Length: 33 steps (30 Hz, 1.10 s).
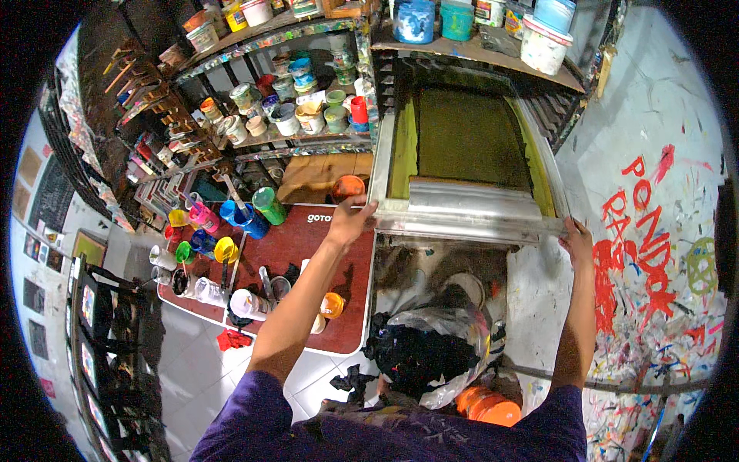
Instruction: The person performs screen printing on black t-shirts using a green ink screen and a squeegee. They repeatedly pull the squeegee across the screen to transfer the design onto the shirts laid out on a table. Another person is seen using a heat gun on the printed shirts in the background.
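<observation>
Head view: a large rectangular olive-green mesh screen in a silver metal frame (pixel 473 138) extends beneath a paint-stained wooden shelf (pixel 477 56). The person's left hand (pixel 352 222) and right hand (pixel 577 242), wide apart, grip its near corners, probably for balance. Around stand a paint-splashed white wall (pixel 647 108), a dark-red, white-edged bench (pixel 354 263) and small coloured plastic cups (pixel 269 205).

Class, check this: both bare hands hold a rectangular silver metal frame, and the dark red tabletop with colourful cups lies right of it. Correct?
No: the head view shows the dark red tabletop left of the rectangular silver metal frame, not right. The rest stands.
</observation>
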Motion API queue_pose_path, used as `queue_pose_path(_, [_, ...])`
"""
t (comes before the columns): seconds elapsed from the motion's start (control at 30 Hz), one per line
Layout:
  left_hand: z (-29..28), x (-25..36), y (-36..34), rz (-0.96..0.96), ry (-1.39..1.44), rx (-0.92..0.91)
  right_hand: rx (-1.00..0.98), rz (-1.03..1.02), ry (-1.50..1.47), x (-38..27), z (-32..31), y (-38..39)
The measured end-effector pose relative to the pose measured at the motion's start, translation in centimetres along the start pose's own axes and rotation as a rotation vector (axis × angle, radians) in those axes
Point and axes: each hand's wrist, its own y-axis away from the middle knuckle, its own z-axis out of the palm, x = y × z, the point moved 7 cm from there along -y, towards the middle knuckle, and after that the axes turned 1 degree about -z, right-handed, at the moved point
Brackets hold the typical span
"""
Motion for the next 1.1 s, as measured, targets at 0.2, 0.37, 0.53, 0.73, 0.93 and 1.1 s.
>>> queue_pose_path(0.2, [-1.6, -0.5, 13.7, 0.008, -0.153, -0.2, 0.149, 0.097, 0.089, 0.7, -5.5, 14.9])
queue_pose_path(0.37, [-3.8, -2.5, 21.0, -0.133, -0.164, -0.129, 0.26, 0.15, 0.106, 3.3, -9.7, 23.2])
queue_pose_path(0.53, [-4.8, -3.5, 22.8, -0.21, -0.111, -0.095, 0.173, 0.185, 0.023, 4.4, -9.7, 25.2])
queue_pose_path(0.73, [-3.2, -1.8, 20.9, -0.228, -0.272, -0.172, 0.03, 0.212, 0.362, 2.9, -9.1, 22.4])
queue_pose_path(0.93, [-0.4, 0.4, 13.4, -0.123, -0.408, 0.037, -0.085, -0.038, 0.574, 1.5, -4.1, 9.8])
queue_pose_path(1.1, [1.1, -1.0, 9.8, -0.038, -0.463, 0.162, 0.015, -0.013, 0.704, -0.9, -2.8, 3.9])
